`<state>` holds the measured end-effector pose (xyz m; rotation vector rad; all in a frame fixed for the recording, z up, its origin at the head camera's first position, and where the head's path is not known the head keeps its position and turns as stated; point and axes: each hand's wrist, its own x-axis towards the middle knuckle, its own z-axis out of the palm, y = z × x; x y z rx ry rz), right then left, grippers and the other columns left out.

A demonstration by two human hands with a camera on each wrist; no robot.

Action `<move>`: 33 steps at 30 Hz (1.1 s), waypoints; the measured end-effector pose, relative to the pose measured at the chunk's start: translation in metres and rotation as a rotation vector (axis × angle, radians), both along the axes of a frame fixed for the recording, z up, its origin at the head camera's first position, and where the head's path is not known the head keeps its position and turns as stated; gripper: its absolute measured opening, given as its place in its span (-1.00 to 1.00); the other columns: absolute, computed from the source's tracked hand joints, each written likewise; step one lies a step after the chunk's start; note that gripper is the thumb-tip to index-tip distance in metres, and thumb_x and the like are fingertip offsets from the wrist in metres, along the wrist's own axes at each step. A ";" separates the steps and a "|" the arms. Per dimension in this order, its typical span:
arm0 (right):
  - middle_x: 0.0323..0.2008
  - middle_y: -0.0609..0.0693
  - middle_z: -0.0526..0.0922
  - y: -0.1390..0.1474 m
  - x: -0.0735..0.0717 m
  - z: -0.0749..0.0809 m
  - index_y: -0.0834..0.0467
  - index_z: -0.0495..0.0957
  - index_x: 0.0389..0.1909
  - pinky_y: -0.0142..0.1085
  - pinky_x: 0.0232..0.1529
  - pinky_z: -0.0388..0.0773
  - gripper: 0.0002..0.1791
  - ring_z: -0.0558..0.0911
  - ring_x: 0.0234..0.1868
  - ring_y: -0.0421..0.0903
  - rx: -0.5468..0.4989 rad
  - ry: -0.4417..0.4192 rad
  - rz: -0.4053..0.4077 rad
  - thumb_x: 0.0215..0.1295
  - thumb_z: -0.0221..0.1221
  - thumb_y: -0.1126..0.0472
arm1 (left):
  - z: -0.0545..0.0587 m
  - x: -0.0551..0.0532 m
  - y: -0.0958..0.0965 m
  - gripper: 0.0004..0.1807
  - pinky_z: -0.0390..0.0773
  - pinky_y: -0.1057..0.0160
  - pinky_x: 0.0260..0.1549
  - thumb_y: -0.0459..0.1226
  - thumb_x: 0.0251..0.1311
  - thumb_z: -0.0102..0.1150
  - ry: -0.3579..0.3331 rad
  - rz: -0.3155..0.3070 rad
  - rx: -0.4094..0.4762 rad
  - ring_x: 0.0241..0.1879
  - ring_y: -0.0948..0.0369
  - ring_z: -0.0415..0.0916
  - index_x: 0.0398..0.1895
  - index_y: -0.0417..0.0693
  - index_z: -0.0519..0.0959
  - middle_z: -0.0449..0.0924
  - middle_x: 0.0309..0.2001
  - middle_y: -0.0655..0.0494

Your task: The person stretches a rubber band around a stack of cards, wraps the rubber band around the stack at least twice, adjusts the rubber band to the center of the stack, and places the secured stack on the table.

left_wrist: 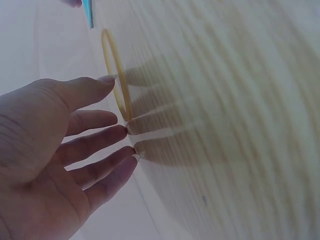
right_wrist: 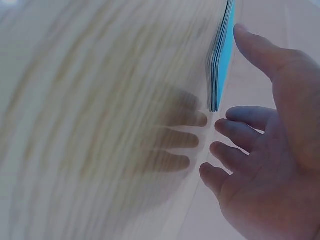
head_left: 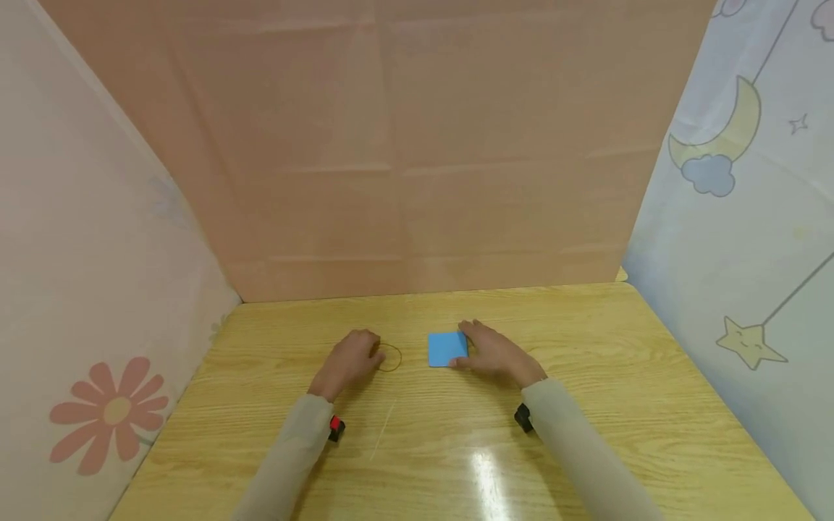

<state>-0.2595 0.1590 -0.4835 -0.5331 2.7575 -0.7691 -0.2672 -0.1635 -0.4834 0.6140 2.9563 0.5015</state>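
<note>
Both hands poised at their pieces, in what looks like the reaching step.
With the blue-topped stack [head_left: 446, 350] lying flat on the counter [head_left: 599, 347] as landmark, the yellow rubber band [left_wrist: 128, 111] lies just left of it; the left hand [head_left: 348, 362] sits farther left, thumb and fingers parted at the band's near side, gripping nothing, contact with it unclear. The right hand [head_left: 491, 354] spreads wide at the stack's right edge, also gripping nothing. The next move seems to call for narrowing thumb and fingers, low against the counter, on thin band and stack.
</note>
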 end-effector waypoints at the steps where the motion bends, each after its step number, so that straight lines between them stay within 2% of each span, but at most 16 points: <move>1: 0.64 0.31 0.15 0.000 0.000 0.000 0.23 0.14 0.64 0.27 0.57 0.24 0.01 0.13 0.66 0.34 0.001 -0.002 0.000 0.39 0.35 -0.19 | 0.000 0.000 0.000 -0.63 0.20 0.29 -0.55 -0.20 0.48 0.27 0.007 0.001 -0.006 -0.50 0.26 0.18 -0.54 -0.01 0.45 0.40 -0.49 0.15; 4: 0.64 0.29 0.15 -0.001 0.001 0.001 0.22 0.14 0.65 0.27 0.56 0.24 0.00 0.12 0.66 0.33 0.002 0.001 0.004 0.40 0.33 -0.19 | 0.002 -0.002 0.001 -0.59 0.21 0.29 -0.54 -0.22 0.48 0.27 0.018 0.009 -0.012 -0.51 0.26 0.18 -0.60 0.01 0.44 0.41 -0.47 0.14; 7: 0.64 0.31 0.15 -0.002 0.001 0.001 0.22 0.15 0.64 0.25 0.56 0.27 -0.02 0.15 0.66 0.33 -0.004 0.004 0.013 0.41 0.33 -0.18 | 0.003 -0.003 0.002 -0.53 0.19 0.31 -0.55 -0.23 0.47 0.27 0.011 0.020 -0.002 -0.55 0.29 0.14 -0.67 0.04 0.38 0.29 -0.54 0.18; 10: 0.64 0.33 0.14 -0.002 0.002 0.002 0.22 0.15 0.64 0.26 0.55 0.28 -0.04 0.16 0.65 0.34 -0.009 0.004 0.023 0.43 0.31 -0.17 | 0.004 -0.005 0.003 -0.53 0.18 0.31 -0.56 -0.24 0.46 0.29 -0.010 0.031 0.024 -0.57 0.29 0.14 -0.69 -0.01 0.43 0.28 -0.59 0.17; 12: 0.64 0.31 0.14 -0.002 0.003 0.001 0.21 0.13 0.65 0.24 0.56 0.28 -0.04 0.15 0.66 0.33 -0.004 -0.003 0.023 0.44 0.31 -0.16 | 0.004 -0.007 0.003 -0.66 0.31 0.31 -0.53 -0.24 0.45 0.30 -0.016 0.045 0.035 -0.53 0.31 0.28 -0.57 -0.06 0.61 0.49 -0.52 0.17; 13: 0.64 0.31 0.15 -0.002 0.003 0.001 0.22 0.13 0.65 0.24 0.56 0.27 -0.04 0.14 0.66 0.33 0.000 -0.001 0.027 0.45 0.30 -0.16 | 0.004 -0.007 0.003 -0.71 0.35 0.28 -0.51 -0.24 0.46 0.29 -0.031 0.051 0.043 -0.51 0.28 0.33 -0.49 -0.10 0.67 0.57 -0.48 0.11; 15: 0.64 0.28 0.16 -0.002 0.003 0.000 0.21 0.12 0.66 0.23 0.56 0.27 -0.04 0.14 0.66 0.31 0.009 0.002 0.028 0.46 0.29 -0.16 | 0.005 -0.009 0.003 -0.84 0.55 0.22 -0.38 -0.24 0.45 0.30 -0.046 0.069 0.051 -0.36 0.24 0.54 -0.24 -0.13 0.77 0.74 -0.26 0.04; 17: 0.64 0.28 0.17 -0.002 0.002 -0.001 0.22 0.12 0.65 0.22 0.56 0.28 -0.05 0.16 0.66 0.31 0.025 0.011 0.033 0.46 0.29 -0.16 | 0.006 -0.010 0.002 -0.81 0.70 0.11 -0.21 -0.25 0.43 0.32 -0.065 0.093 0.076 -0.18 0.16 0.67 -0.05 -0.16 0.77 0.78 -0.07 -0.03; 20: 0.63 0.27 0.19 -0.002 0.002 -0.001 0.22 0.13 0.65 0.21 0.55 0.30 -0.05 0.18 0.65 0.31 0.040 0.021 0.038 0.47 0.28 -0.17 | 0.007 -0.014 -0.001 -0.76 0.73 0.00 -0.04 -0.26 0.40 0.35 -0.099 0.120 0.117 -0.08 0.08 0.71 0.04 -0.19 0.75 0.76 0.00 -0.08; 26: 0.63 0.25 0.21 -0.003 0.002 0.000 0.24 0.15 0.64 0.22 0.56 0.28 -0.06 0.16 0.66 0.31 0.051 0.040 0.042 0.46 0.29 -0.14 | 0.006 -0.022 -0.005 -0.81 0.72 0.07 -0.10 -0.26 0.37 0.38 -0.131 0.139 0.154 -0.18 0.15 0.66 -0.04 -0.16 0.77 0.77 -0.07 -0.04; 33: 0.66 0.20 0.16 -0.005 0.005 -0.001 0.24 0.11 0.65 0.19 0.61 0.21 -0.04 0.11 0.69 0.26 0.050 0.023 0.026 0.46 0.29 -0.16 | 0.005 -0.023 -0.006 -0.87 0.69 0.14 -0.18 -0.28 0.38 0.36 -0.182 0.171 0.174 -0.22 0.17 0.64 -0.12 -0.14 0.78 0.77 -0.11 -0.02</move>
